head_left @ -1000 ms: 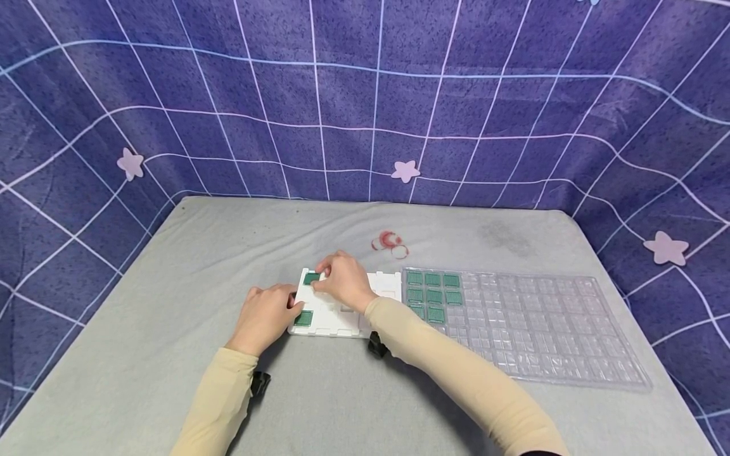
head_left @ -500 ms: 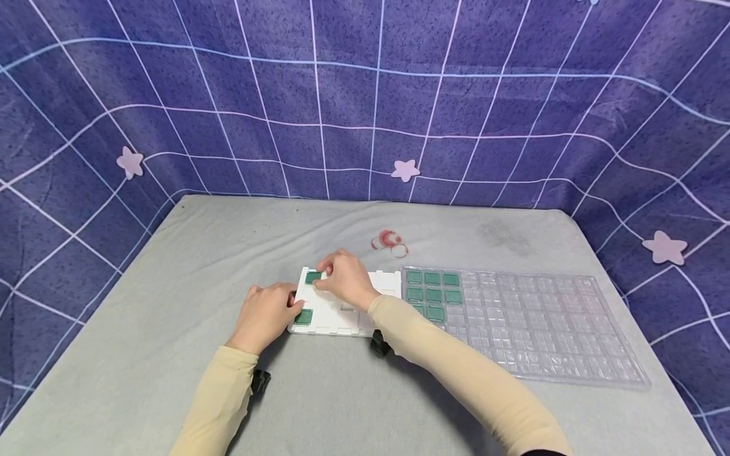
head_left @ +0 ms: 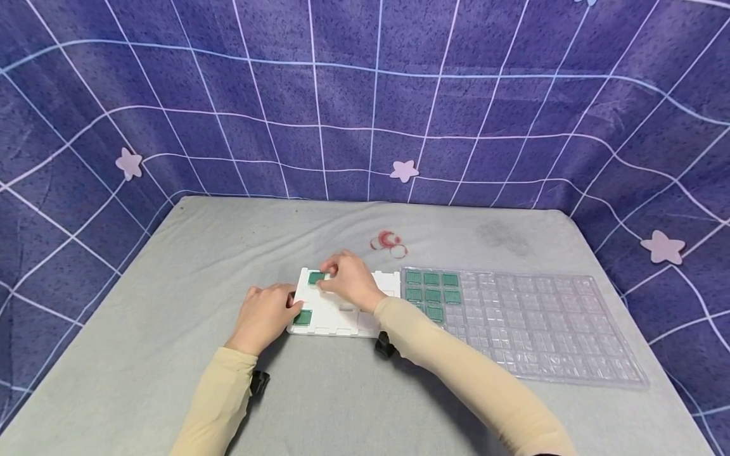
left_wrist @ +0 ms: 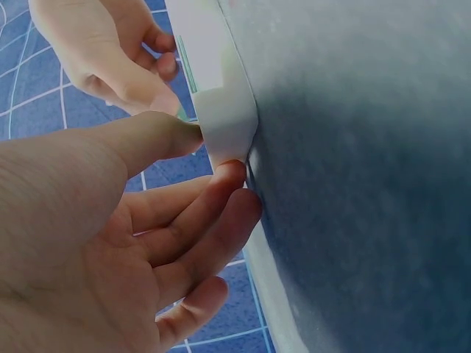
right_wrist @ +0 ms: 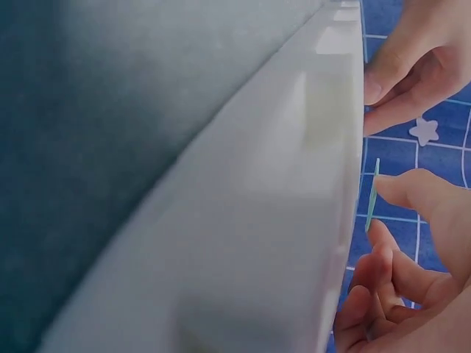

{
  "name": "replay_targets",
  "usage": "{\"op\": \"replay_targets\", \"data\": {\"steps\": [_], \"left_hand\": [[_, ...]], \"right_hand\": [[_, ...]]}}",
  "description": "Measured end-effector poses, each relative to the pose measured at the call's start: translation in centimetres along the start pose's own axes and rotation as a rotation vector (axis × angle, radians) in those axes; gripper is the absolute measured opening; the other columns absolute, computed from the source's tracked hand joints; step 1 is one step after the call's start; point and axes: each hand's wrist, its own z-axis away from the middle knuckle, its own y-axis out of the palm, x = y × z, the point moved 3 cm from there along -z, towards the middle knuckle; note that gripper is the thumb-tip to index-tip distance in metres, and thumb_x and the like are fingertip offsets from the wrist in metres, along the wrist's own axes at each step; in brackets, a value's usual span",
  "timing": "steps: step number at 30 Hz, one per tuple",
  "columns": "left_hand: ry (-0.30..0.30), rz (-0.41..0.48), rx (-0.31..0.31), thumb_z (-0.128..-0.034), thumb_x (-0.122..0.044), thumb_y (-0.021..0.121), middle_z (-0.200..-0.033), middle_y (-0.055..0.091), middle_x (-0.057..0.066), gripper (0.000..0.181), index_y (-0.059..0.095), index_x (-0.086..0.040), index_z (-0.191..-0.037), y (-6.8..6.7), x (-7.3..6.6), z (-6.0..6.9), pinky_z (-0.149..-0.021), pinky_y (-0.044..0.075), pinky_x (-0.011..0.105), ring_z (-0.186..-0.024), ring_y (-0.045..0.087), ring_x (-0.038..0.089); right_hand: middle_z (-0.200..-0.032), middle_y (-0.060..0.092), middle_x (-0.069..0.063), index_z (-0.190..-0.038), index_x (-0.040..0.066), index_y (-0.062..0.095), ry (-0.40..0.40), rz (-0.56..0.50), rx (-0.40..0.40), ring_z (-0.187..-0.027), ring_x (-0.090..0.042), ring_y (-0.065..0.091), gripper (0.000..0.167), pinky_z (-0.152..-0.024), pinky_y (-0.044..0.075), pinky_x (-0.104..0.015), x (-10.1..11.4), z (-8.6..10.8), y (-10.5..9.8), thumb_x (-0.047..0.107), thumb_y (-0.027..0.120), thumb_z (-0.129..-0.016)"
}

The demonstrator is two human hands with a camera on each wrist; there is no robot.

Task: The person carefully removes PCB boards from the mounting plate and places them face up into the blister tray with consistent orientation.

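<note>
A small green circuit board [head_left: 315, 277] is pinched by its edges between the thumb and a finger of my right hand [head_left: 352, 283], over the far left part of a white tray [head_left: 331, 316]. The right wrist view shows that board [right_wrist: 373, 195] edge-on, apart from the tray's surface. My left hand [head_left: 265, 318] grips the tray's left edge, thumb on top; in the left wrist view its fingertips [left_wrist: 234, 173] meet the tray's side. A second green board [head_left: 303, 317] lies at the tray's near left corner. My right forearm hides some of the tray's right part.
Right of the white tray lies a clear plastic tray [head_left: 530, 323] with many pockets. Several green boards [head_left: 433, 296] fill its left pockets. A grey cloth [head_left: 239, 240] with red ring marks [head_left: 388, 240] covers the table; a blue curtain [head_left: 353, 95] stands behind.
My right hand has shifted slightly to the right over the white tray, carrying the green circuit board with it. My left hand stays on the tray's edge.
</note>
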Motion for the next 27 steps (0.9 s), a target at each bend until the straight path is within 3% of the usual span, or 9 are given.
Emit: {"op": "replay_targets", "data": {"steps": [27], "left_hand": [[-0.001,0.006,-0.011,-0.0923,-0.017,0.07,-0.067,0.053,-0.001,0.025,0.055,-0.015,-0.073,-0.1,-0.1,0.0,-0.079,0.035,0.043,-0.063,0.046,0.015]], "right_hand": [[-0.098,0.059,-0.001,-0.108,0.015,0.074,-0.056,0.007,-0.026,-0.08,-0.011,0.053,0.029,-0.07,0.043,-0.023,0.2,3.4,-3.3,0.028,0.081,-0.083]]}}
